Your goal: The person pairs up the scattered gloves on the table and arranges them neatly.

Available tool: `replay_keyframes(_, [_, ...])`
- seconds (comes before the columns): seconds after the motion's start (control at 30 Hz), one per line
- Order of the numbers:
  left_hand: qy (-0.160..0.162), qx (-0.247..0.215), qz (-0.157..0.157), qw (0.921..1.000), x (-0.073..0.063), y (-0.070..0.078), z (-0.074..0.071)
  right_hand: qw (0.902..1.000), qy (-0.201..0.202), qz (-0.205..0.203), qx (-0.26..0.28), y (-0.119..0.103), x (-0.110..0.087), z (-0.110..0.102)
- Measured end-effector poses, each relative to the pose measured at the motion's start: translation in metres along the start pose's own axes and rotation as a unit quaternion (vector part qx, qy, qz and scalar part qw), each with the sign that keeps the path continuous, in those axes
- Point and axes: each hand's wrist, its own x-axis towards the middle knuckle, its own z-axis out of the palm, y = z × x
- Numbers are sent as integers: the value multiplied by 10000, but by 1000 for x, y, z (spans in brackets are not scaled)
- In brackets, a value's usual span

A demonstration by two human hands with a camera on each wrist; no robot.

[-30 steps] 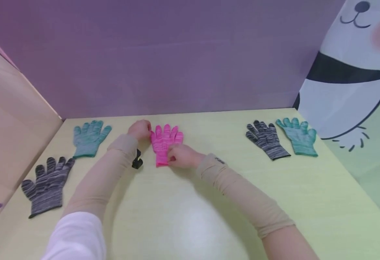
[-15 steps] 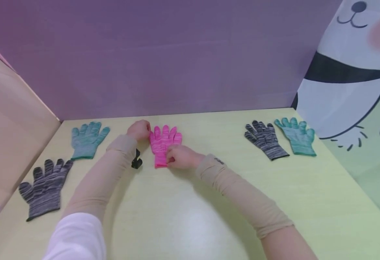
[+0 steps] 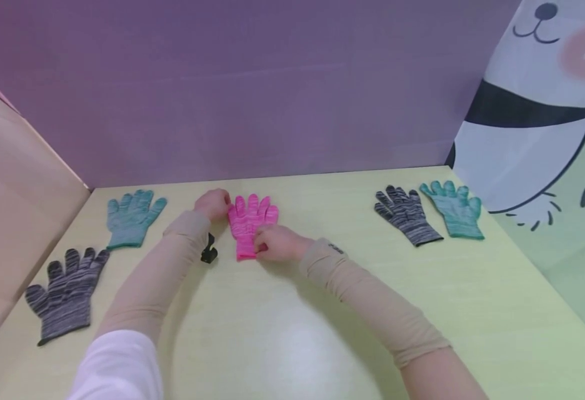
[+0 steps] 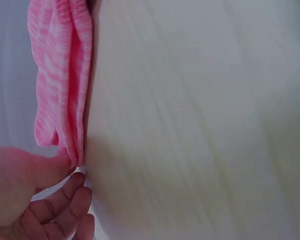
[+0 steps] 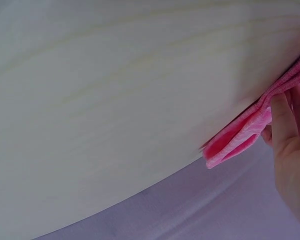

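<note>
Purple panelling (image 3: 272, 94) backs the desk (image 3: 297, 328), where a pink glove (image 3: 245, 222) lies near the far edge, slightly left of centre, pinched at its left side by the left hand (image 3: 213, 204) and at its cuff (image 3: 245, 254) by the right hand (image 3: 279, 243).

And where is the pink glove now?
The pink glove lies left of centre in the head view, left hand at its left, right hand at lower right.

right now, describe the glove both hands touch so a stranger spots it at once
On the pale table, near the purple wall, look just left of the middle. There a glove lies with fingers toward the wall, the left hand at its left edge, the right hand at its cuff. It alone is pink, unlike the teal gloves and gray-black gloves.
</note>
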Motion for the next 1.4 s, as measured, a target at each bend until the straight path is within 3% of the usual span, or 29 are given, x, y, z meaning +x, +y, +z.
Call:
replay_keyframes(0.23, [165,-127,-11,9998,0,-4,-5,9999,-79,109,38,-1,1,-1])
replay_keyframes(0.5, [78,-76,8,9999,5,0,-15,9999,-19,133,-5,3,1,-5])
replay_keyframes(0.63, [15,-77,81,9999,6,-2,-13,10000,9,63,-47,4,1,-6])
replay_keyframes(0.93, [210,-64,216,9995,18,-10,-4,9999,-11,138,-93,3,1,-8])
replay_keyframes(1.2, [193,-366,510,9978,14,4,-2,10000,23,59,22,1,-1,-2])
replay_keyframes(1.4, [245,-270,620,9974,7,15,1,9999,86,-100,-1,1,-3,3])
